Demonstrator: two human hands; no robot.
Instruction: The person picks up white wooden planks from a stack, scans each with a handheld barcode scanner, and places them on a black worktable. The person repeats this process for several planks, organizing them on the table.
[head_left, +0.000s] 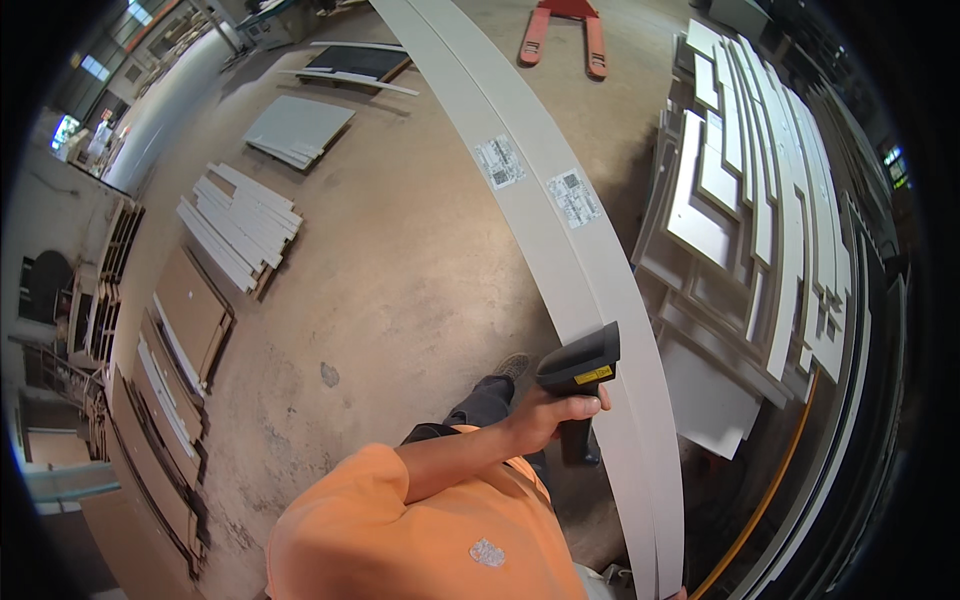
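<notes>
- From where I'm standing, the left hand point(545, 418) is gripping a black barcode scanner point(588, 358), fingers closing round its handle and thumb lying toward the near side.
- The scanner is showing a yellow sticker point(593, 375) on its side; its wide end is pointing rightward, overlapping the near half of two long pale boards point(570, 280). I can't tell whether it is touching them.
- The boards are lying side by side, running from the top of the view down to the lower edge, their sides bowing in the wide lens.
- Each board is carrying a white printed label: one on the left board point(500, 162), the other on the right point(573, 197), slightly nearer.
- The right hand point(682, 594) is barely showing, a sliver by the boards' near end; I can't tell how far open it is or what it is holding.
- The person is wearing an orange top point(400, 525) and dark trousers; one shoe point(512, 367) is resting on the concrete floor point(370, 300).
- White panels point(705, 225) are sitting in a stack to the right.
- White strips point(238, 230) and brown boards point(190, 300) are lying in piles leftward.
- A red pallet jack point(570, 10) is standing beyond.
</notes>
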